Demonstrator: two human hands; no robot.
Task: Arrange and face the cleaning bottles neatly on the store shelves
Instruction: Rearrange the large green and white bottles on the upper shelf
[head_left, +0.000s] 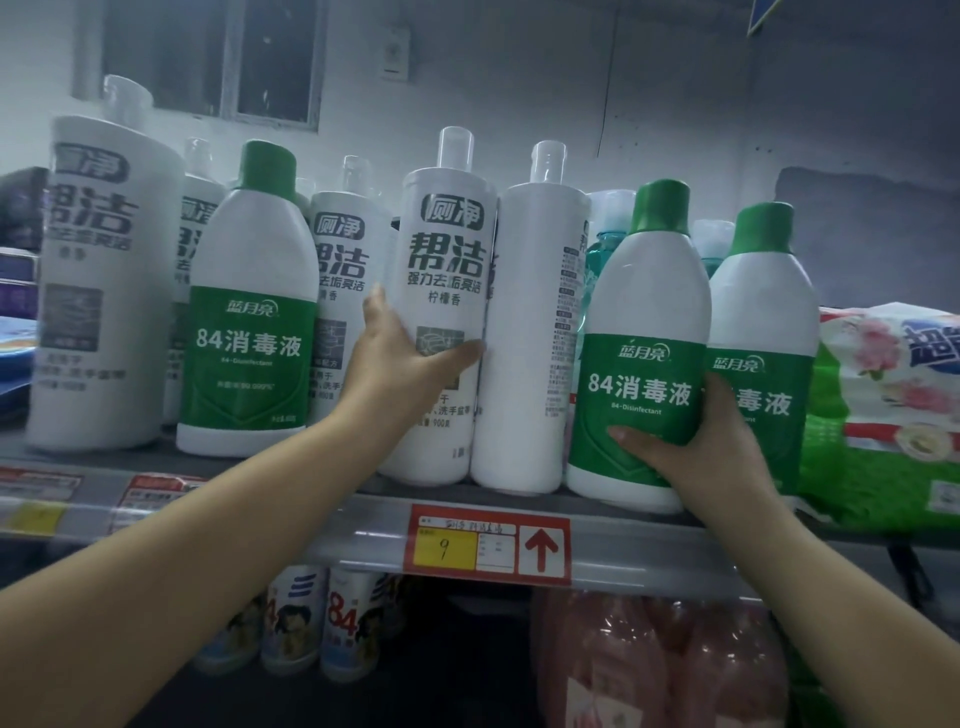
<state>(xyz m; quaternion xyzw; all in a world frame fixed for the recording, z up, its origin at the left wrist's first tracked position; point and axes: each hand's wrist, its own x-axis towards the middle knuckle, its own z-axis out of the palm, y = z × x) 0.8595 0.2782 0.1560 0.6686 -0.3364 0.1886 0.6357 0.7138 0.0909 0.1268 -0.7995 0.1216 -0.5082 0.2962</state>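
Pale wall (519, 78) with a dark window (218, 57) rises behind the shelf (363, 525), whose front rail carries a red price tag (491, 545) with a yellow patch and an arrow. From the head view, cleaning bottles stand upright in a crowded row along the shelf. Left hand (400, 348) grips a tall white bottle (441, 306) near the middle, thumb across its label and fingers curled round its left side; the label faces forward. Just right of it, touching, stands a second white bottle (530, 332) turned so its small print faces right. Right hand (696, 441) holds a green-capped bottle (644, 343) low down, thumb on the front and fingers wrapped behind; its base sits at the shelf's front edge. Another green-capped one (769, 322) stands just behind to the right, and one more (249, 301) stands further left. Teal bottles (602, 260) show behind. A flowered bag (893, 405) lies at far right. Below the shelf stand small bottles (322, 623) and pink packs (649, 660).
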